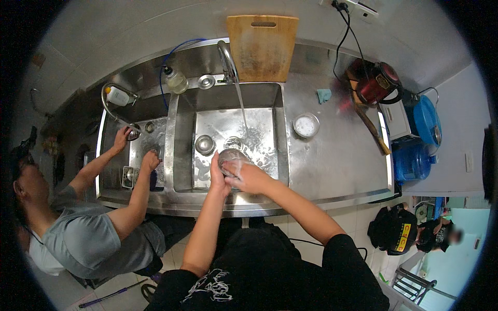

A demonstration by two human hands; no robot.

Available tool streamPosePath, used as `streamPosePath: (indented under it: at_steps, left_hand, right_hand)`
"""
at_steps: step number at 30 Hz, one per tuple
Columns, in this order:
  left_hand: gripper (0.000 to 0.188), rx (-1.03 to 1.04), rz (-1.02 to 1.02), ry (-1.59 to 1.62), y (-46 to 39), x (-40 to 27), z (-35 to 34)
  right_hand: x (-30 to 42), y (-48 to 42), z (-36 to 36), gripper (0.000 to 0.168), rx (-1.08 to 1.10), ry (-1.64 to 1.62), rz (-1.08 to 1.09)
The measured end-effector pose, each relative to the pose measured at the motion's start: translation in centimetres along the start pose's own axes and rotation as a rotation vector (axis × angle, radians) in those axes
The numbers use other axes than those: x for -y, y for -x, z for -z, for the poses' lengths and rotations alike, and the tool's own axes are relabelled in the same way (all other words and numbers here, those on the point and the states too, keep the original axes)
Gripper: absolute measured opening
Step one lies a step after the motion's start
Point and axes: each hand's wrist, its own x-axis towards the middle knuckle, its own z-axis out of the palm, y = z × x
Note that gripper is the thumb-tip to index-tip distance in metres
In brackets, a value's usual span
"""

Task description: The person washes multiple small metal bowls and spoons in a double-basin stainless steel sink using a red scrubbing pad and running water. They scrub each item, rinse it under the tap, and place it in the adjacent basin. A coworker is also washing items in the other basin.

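Over the near edge of the large sink basin [184, 155], my left hand [218, 173] holds a small round bowl [229, 154] tilted, its palm against the left side. Suds coat my right hand [251, 175]; its fingers reach inside the bowl and its thumb lies by the near rim. Whether those fingers also cover a cloth or sponge is hidden. Water [242, 105] runs from the curved faucet [228, 62] into the basin. Just beyond my hands, a clear round vessel [233, 143] stands on the wet basin floor. A round metal drain piece [205, 145] is left of it.
At left, a co-worker [93, 233] has both hands in the smaller basin [134, 149] under another running faucet. A bowl of white foam [306, 125] and a blue cloth [323, 95] lie on the right counter. A wooden board [262, 50] leans behind; a red kettle [375, 87] stands far right.
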Motion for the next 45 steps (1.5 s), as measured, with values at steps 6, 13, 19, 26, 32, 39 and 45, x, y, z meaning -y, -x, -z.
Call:
streamPosePath:
  at_steps: [6, 13, 19, 26, 32, 39, 45]
  left_hand:
    - [0.061, 0.202, 0.207, -0.216, 0.0, -1.7, 2.1]
    - [0.053, 0.190, -0.095, 0.162, -0.6, -0.1, 0.9]
    - [0.036, -0.028, -0.140, 0.310, -1.5, 1.9, 0.2]
    - [0.042, -0.122, -0.269, 0.362, -2.7, 3.2, 0.8]
    - [0.054, -0.044, -0.310, 0.265, 0.6, 2.6, -0.1]
    - [0.053, 0.098, -0.223, 0.042, 0.9, 2.3, -0.1]
    - [0.048, 0.029, -0.398, -0.042, 0.5, 1.7, -0.8]
  right_hand:
    - [-2.0, -0.2, 1.8, 0.054, 0.099, 0.239, 0.155]
    - [0.3, -2.1, 0.1, 0.029, 0.001, -0.437, -0.163]
    - [0.8, -3.3, 0.4, 0.031, -0.118, -1.356, -0.553]
    - [-1.2, -3.4, -0.8, 0.029, -0.120, -1.087, -0.337]
    - [-1.3, -1.1, -1.9, 0.043, -0.168, -0.271, -0.066]
    - [-0.7, -1.9, 1.2, 0.022, -0.165, 0.025, -0.090]
    - [-0.5, -1.3, -0.1, 0.027, -0.130, 0.298, -0.136]
